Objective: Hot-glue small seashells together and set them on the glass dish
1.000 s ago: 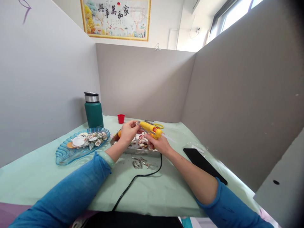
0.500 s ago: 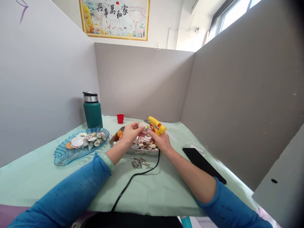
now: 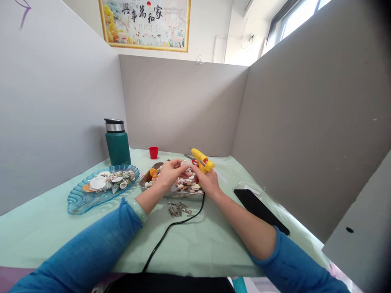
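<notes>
Above a metal tray (image 3: 183, 195) of seashells (image 3: 186, 185), my left hand (image 3: 172, 173) pinches a small whitish piece (image 3: 185, 162), perhaps a shell; its exact kind is too small to tell. My right hand (image 3: 207, 181) grips a yellow hot glue gun (image 3: 201, 160) whose nozzle points up and away to the left. A clear glue stick (image 3: 220, 175) juts from its back end. The fingertips of both hands are close together near the whitish piece. From below my right hand a black cord (image 3: 171, 226) runs down to the table's front edge.
A blue glass dish (image 3: 81, 205) of shells and pale discs lies left, before a green bottle (image 3: 118, 146). A red cup (image 3: 153, 153) stands behind the tray. Metal clips (image 3: 179, 209) lie in front; a black flat object (image 3: 259, 211) lies right. Grey partitions (image 3: 183, 106) enclose the table.
The whitish piece in my left fingers has turned and shows a broader face. My left hand has shifted slightly; the glue gun stays in my right hand. The whole view has moved a little.
</notes>
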Tool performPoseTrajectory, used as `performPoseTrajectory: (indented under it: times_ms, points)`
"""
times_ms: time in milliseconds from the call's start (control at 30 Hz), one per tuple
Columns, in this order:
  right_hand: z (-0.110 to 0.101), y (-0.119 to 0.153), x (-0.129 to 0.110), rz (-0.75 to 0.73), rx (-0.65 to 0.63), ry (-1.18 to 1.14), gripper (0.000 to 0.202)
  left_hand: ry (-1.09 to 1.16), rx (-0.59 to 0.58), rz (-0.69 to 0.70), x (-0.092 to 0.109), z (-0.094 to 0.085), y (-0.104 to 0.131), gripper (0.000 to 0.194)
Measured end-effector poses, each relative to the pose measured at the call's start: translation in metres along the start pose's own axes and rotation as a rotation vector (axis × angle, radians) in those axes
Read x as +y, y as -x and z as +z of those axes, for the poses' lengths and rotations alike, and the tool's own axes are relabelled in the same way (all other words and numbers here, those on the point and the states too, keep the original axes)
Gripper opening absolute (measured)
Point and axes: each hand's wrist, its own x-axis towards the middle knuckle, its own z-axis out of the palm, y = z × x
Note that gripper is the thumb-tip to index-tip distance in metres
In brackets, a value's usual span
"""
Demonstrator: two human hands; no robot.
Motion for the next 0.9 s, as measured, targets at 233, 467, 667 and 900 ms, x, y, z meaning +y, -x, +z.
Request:
performPoseTrajectory:
  times_ms: [233,467,667,900]
  points:
    - [-0.0005,0.0017,0.0010,-0.002,0.026,-0.011,0.026,0.030,-0.039,-0.018,-0.0009,-0.0002,-0.0009,0.034]
    - [-0.0020,0.0016,0.0000,-0.017,0.044,-0.029,0.025,-0.004,-0.085,0.005,-0.0013,-0.0016,-0.0006,0.030]
    - [-0.0034,0.0023,-0.0025,-0.024,0.038,-0.027,0.023,-0.049,-0.101,0.025,-0.0020,-0.0032,-0.0016,0.030]
    - [-0.0035,0.0032,-0.0028,-0.034,0.003,-0.089,0.022,-0.243,0.073,0.094,-0.0072,-0.0061,-0.0061,0.026]
